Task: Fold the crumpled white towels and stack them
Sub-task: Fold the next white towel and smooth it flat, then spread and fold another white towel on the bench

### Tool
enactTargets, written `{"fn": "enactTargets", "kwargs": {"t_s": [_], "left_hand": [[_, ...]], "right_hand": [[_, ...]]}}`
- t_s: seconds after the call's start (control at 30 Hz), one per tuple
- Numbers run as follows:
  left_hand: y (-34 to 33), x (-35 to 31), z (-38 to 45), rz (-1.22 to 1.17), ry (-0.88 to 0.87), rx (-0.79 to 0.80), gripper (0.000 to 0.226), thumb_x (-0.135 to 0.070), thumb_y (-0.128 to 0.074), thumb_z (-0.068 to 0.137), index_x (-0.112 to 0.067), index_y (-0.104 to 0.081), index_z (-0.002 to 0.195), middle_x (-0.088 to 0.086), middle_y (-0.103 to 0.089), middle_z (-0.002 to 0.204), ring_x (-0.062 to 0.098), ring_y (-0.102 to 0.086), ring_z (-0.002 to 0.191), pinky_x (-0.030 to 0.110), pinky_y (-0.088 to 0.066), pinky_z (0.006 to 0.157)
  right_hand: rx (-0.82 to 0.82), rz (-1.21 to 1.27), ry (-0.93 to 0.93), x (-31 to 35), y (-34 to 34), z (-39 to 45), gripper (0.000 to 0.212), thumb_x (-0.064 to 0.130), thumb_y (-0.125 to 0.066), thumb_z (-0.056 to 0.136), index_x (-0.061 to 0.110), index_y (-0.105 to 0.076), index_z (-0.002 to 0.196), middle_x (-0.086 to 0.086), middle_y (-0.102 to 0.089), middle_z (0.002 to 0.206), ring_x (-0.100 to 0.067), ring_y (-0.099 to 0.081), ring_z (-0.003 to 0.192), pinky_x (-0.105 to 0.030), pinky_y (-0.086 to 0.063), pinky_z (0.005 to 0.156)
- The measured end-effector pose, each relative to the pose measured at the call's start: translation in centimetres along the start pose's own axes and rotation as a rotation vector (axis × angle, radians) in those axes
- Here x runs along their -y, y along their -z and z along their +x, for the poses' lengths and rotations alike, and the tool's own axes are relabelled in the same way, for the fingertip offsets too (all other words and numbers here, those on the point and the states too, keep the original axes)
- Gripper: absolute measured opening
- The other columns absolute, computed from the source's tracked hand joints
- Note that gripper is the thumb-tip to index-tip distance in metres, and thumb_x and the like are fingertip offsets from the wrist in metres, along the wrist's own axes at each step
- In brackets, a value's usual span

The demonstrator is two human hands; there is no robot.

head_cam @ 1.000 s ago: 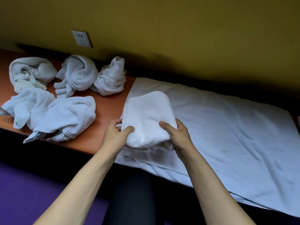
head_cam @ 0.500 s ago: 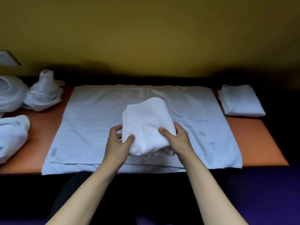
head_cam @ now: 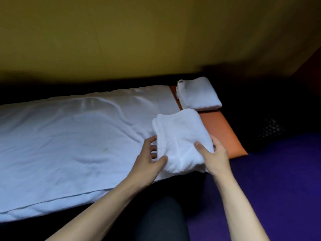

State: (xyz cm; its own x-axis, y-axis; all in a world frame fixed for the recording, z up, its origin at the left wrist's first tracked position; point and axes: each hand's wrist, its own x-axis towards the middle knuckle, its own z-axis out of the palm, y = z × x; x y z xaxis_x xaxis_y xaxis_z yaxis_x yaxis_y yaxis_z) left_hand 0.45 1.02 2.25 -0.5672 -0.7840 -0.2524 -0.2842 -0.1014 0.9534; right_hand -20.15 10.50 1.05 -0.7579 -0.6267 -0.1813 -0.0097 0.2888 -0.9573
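— So, what have the hands got?

— The left hand [head_cam: 150, 158] and right hand [head_cam: 213, 153] pinch the near end of a folded towel [head_cam: 180, 136], one on each side, thumbs on top.

— And the stack?

— Another folded towel [head_cam: 198, 93] lies beyond the right hand, further out and slightly rightward, on the orange surface [head_cam: 220, 131]. Its long axis runs away from the hands. The right hand is nearer.

White towels [head_cam: 182, 136], pale blue sheet [head_cam: 69, 145], orange table [head_cam: 218, 129], perhaps purple floor [head_cam: 278, 180].
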Motion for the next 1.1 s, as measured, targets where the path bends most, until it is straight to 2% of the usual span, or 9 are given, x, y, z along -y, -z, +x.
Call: {"fn": "enactTargets", "kwargs": {"t_s": [0.2,0.27,0.33,0.47,0.53,0.67,0.83,1.0,1.1], "left_hand": [[-8.7,-1.6,4.4,0.068,-0.071,0.124,0.06,-0.024,-0.065,0.091,-0.038,-0.036,0.141,-0.014,-0.063,0.12,0.002,-0.065,0.105,0.017,-0.051,0.088],[-10.7,-2.4,5.7,0.121,-0.09,0.148,0.061,-0.026,-0.062,0.093,-0.035,-0.032,0.146,-0.014,-0.06,0.124,0.007,-0.063,0.112,0.026,-0.051,0.098],[-12.2,-2.6,7.1,0.26,-0.124,0.188,0.065,-0.037,-0.056,0.095,-0.031,-0.025,0.152,-0.01,-0.055,0.136,0.017,-0.057,0.125,0.038,-0.045,0.108],[-13.0,-1.4,8.7,0.954,-0.226,0.227,0.079,-0.057,-0.04,0.1,-0.022,-0.006,0.161,0.008,-0.022,0.166,0.035,-0.021,0.15,0.049,-0.018,0.122],[-12.6,-0.3,8.5,1.049,-0.255,0.283,0.072,-0.055,-0.033,0.102,-0.028,-0.003,0.162,0.006,-0.012,0.169,0.033,-0.01,0.154,0.047,-0.011,0.124],[-10.7,0.9,7.1,1.112,-0.306,0.2,0.079,-0.06,-0.009,0.089,-0.028,-0.009,0.161,0.007,-0.016,0.168,0.031,-0.014,0.154,0.043,-0.011,0.124],[-6.2,3.4,4.6,1.18,-0.345,0.005,0.069,-0.053,-0.035,0.092,-0.022,-0.04,0.154,0.012,-0.04,0.159,0.038,-0.038,0.145,0.051,-0.032,0.118],[-2.3,5.1,2.5,1.232,-0.36,0.015,0.081,-0.069,-0.048,0.086,-0.024,-0.041,0.154,0.011,-0.033,0.162,0.036,-0.027,0.151,0.049,-0.016,0.121],[-1.4,5.3,1.2,1.215,-0.389,0.071,0.092,-0.075,-0.055,0.075,-0.032,-0.038,0.154,0.01,-0.03,0.164,0.034,-0.024,0.152,0.05,-0.014,0.12]], "right_hand": [[-0.185,-0.092,0.061,-0.4,7.6,4.1,0.038,0.025,-0.079,0.085,0.031,-0.065,0.12,0.011,-0.072,0.106,-0.01,-0.069,0.099,-0.039,-0.059,0.087],[-0.229,-0.127,0.071,-0.3,9.2,5.5,0.039,0.03,-0.078,0.084,0.034,-0.065,0.121,0.012,-0.071,0.105,-0.013,-0.069,0.099,-0.04,-0.061,0.079],[-0.258,-0.239,0.083,-0.4,10.3,6.9,0.045,0.039,-0.076,0.084,0.036,-0.06,0.126,0.012,-0.067,0.109,-0.017,-0.066,0.105,-0.039,-0.058,0.083],[-0.332,-0.784,0.156,-2.0,9.9,8.0,0.069,0.059,-0.062,0.088,0.037,-0.039,0.149,-0.003,-0.046,0.145,-0.029,-0.042,0.134,-0.05,-0.029,0.112],[-0.264,-0.921,0.199,-2.8,8.1,7.6,0.067,0.067,-0.05,0.09,0.042,-0.036,0.151,0.0,-0.036,0.156,-0.024,-0.028,0.145,-0.049,-0.017,0.118],[-0.072,-1.092,0.17,-4.8,5.8,7.0,0.068,0.077,-0.028,0.092,0.048,-0.027,0.153,0.004,-0.016,0.167,-0.018,0.001,0.154,-0.051,0.006,0.122],[0.006,-1.132,0.278,-4.9,6.4,8.2,0.068,0.079,-0.026,0.09,0.051,-0.027,0.152,0.006,-0.019,0.166,-0.015,0.002,0.154,-0.047,0.006,0.122],[0.014,-1.158,0.236,-4.4,6.2,8.5,0.068,0.079,-0.029,0.09,0.051,-0.029,0.151,0.006,-0.022,0.165,-0.014,-0.002,0.154,-0.047,0.006,0.122],[-0.097,-1.116,0.276,-4.2,5.2,7.9,0.061,0.069,-0.037,0.094,0.041,-0.044,0.147,0.0,-0.035,0.16,-0.019,-0.015,0.152,-0.049,0.002,0.122]]}}
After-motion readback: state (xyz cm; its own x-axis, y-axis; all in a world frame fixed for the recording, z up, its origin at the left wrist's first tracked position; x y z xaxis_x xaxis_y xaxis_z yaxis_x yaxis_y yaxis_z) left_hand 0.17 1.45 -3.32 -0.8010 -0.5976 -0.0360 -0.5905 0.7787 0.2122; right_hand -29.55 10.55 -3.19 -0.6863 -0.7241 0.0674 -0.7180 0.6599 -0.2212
